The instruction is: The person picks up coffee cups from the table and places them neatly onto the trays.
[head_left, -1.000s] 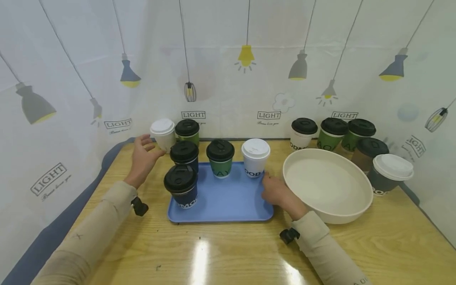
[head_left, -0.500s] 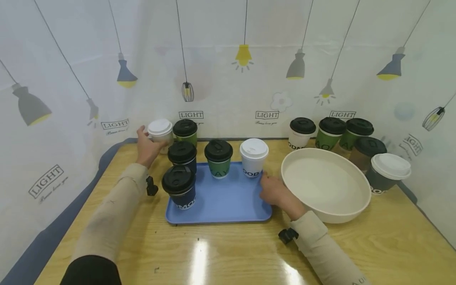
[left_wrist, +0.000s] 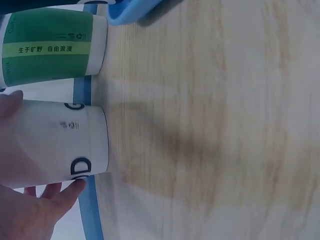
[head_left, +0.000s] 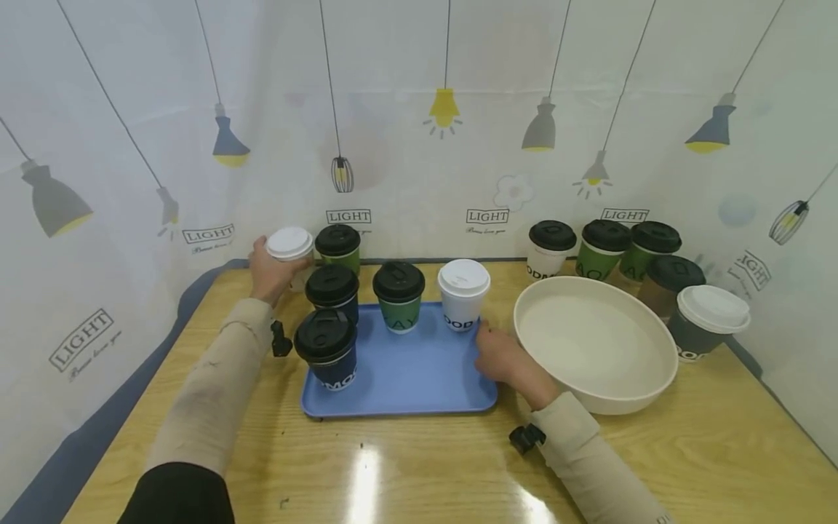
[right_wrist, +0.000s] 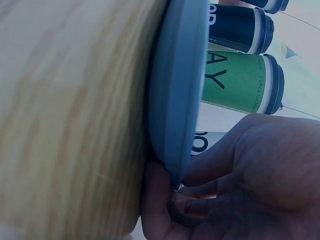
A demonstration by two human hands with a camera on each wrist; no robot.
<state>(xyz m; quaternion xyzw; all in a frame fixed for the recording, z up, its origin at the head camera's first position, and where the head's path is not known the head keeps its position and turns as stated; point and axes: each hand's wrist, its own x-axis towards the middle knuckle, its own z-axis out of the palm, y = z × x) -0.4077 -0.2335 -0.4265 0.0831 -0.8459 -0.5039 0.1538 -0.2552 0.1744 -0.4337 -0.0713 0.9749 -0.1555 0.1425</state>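
At the back left, my left hand (head_left: 270, 278) grips a white paper coffee cup (head_left: 290, 244) with a white lid. In the left wrist view, thumb and fingers lie around the cup's wall, and its base meets the wooden table. Beside it stands a green cup (head_left: 339, 244) with a black lid. My right hand (head_left: 509, 358) pinches the right rim of a blue tray (head_left: 419, 375); the right wrist view shows the thumb above the rim and a finger beneath. On the tray are two dark blue cups (head_left: 334, 371), a green cup (head_left: 401, 313) and a white cup (head_left: 462, 309).
Right of the tray sits a cream round bowl (head_left: 592, 342). Several lidded cups stand behind and beside it, among them a dark cup with a white lid (head_left: 703, 335). A printed curtain (head_left: 406, 167) borders the table (head_left: 425, 466) at the back and sides.
My left hand has moved in from the white cup's left side and its fingers have closed around the cup. The right hand keeps its hold on the tray's rim.
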